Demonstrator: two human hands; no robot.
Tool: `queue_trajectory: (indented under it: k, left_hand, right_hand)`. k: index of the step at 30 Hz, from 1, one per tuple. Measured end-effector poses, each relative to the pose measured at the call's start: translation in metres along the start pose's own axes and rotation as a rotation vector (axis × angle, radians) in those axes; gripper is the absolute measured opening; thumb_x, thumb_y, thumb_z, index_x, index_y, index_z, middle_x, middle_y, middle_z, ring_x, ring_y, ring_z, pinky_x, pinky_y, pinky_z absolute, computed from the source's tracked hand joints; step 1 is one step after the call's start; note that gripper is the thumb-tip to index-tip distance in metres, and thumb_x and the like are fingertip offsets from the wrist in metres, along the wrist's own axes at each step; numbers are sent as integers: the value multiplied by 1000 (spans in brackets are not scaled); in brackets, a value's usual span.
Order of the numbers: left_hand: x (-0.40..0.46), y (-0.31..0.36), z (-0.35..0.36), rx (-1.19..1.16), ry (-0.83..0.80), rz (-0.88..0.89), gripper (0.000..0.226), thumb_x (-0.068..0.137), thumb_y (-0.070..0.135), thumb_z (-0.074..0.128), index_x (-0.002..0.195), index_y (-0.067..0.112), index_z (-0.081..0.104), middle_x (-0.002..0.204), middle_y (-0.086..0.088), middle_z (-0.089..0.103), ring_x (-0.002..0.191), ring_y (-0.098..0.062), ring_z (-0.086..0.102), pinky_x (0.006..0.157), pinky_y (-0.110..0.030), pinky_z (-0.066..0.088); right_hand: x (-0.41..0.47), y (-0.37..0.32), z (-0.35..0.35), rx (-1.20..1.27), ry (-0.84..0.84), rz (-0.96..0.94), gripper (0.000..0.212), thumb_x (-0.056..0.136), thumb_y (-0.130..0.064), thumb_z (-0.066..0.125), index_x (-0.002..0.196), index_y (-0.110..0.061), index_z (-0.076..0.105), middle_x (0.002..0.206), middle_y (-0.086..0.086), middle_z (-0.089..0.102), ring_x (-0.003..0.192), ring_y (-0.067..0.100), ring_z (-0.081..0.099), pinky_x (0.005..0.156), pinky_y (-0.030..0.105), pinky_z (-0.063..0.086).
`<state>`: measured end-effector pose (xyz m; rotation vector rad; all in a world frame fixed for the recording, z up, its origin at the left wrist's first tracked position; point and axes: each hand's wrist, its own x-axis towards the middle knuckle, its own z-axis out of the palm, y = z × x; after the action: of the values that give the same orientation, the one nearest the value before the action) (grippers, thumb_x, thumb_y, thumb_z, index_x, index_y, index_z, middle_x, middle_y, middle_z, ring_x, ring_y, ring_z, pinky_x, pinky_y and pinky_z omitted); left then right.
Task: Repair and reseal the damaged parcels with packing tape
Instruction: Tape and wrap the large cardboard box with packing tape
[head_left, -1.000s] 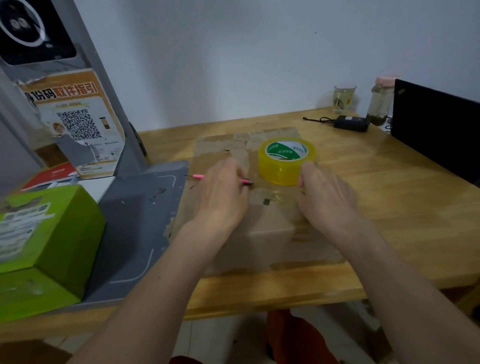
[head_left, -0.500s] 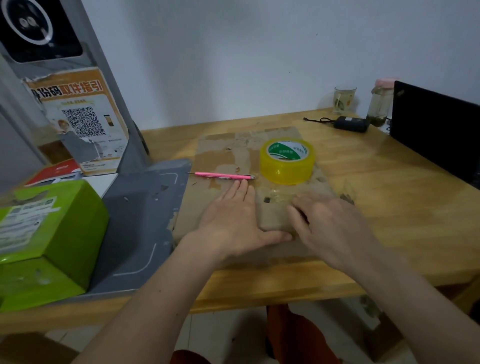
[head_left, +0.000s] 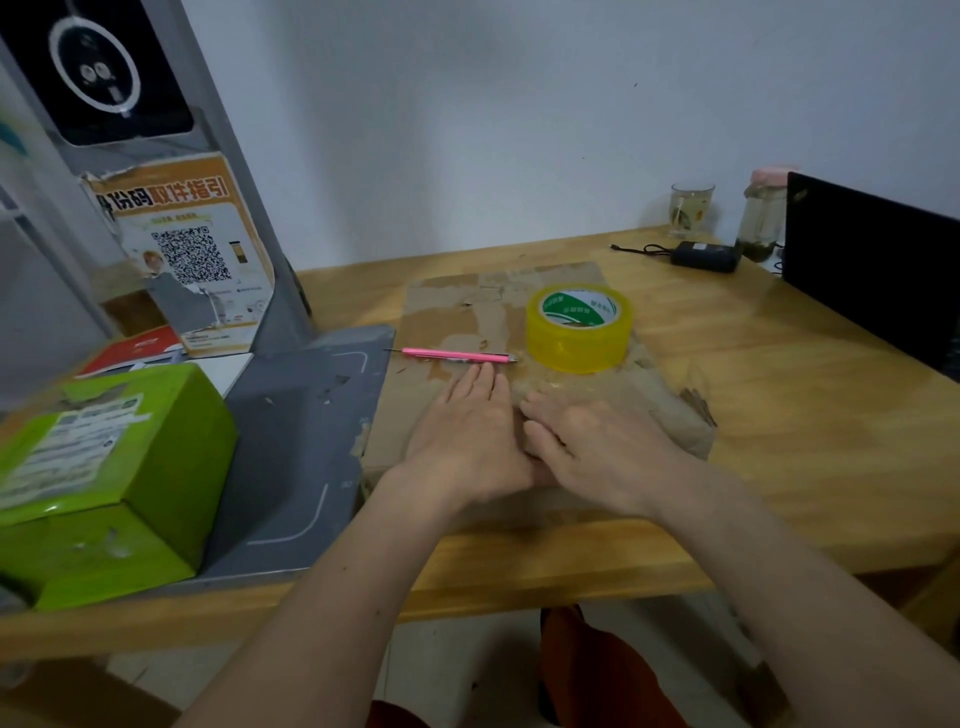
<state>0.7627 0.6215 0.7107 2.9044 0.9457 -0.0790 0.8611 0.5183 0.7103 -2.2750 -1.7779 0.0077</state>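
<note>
Far to the left of the brown parcel (head_left: 467, 317) sits a shiny green box (head_left: 104, 483) with dented corners, and a flat grey tray (head_left: 291, 441) lies just beside the parcel's left edge. The parcel itself lies flat on the wooden table (head_left: 779, 415); it is a worn cardboard thing, rough and torn, with old tape peeled off in patches. Our left hand (head_left: 467, 436) lies flat on it with straight fingers, pressing down and holding nothing. Just past those fingertips lies a thin pink cutter (head_left: 457, 355). We think it could roll or poke us if our hand slides forward. Our right hand (head_left: 597, 447) is touching the left one, fingers a little bent, pressing the same spot; we cannot tell if it pinches any tape. If we rub too hard, we think the soft torn card could rip more, or new tape could wrinkle. On the parcel, behind our right hand, stands the round yellow tape roll (head_left: 579, 327), see-through and smooth. It could get bumped off. The parcel's right corner looks ragged, so tape may not stick well there.
</note>
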Motion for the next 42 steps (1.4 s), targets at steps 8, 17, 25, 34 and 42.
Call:
queue_trajectory:
  k: [8,17,25,34,42]
  left_hand:
    - [-7,2,-2,-30,27,-56,107,83,72,45,155,8,-2,164,-8,-7,151,-20,-7,120,-34,0]
    - [-12,1,-2,-22,22,-38,112,79,77,41,156,9,-4,164,-7,-9,151,-18,-7,121,-34,0]
    - [-6,-9,3,5,53,28,97,86,60,48,157,14,0,164,-5,-7,151,-18,-7,121,-37,2]
    - [18,-71,-55,-758,199,34,32,94,29,63,125,22,62,124,9,64,118,-8,58,105,-28,43]
    - [128,-63,-55,-62,24,-59,38,99,31,40,132,18,54,133,-10,58,118,-31,55,98,-40,46]
  right_hand:
    - [2,-3,0,-90,-62,186,61,99,-54,19,141,-16,41,153,3,35,139,21,34,105,40,35]
    - [-4,4,-3,62,-62,4,43,101,-42,29,140,-29,42,146,-6,44,133,16,41,105,41,38]
    - [3,-13,-2,-81,-109,122,56,96,-58,22,142,-31,37,147,-1,42,133,27,37,108,43,34]
    - [60,-11,-63,234,-8,-73,31,101,-27,41,124,-23,61,132,-3,58,123,17,51,102,32,40]
    - [201,19,-56,-112,-285,15,36,88,-7,43,113,-13,69,114,12,67,101,29,61,87,40,51]
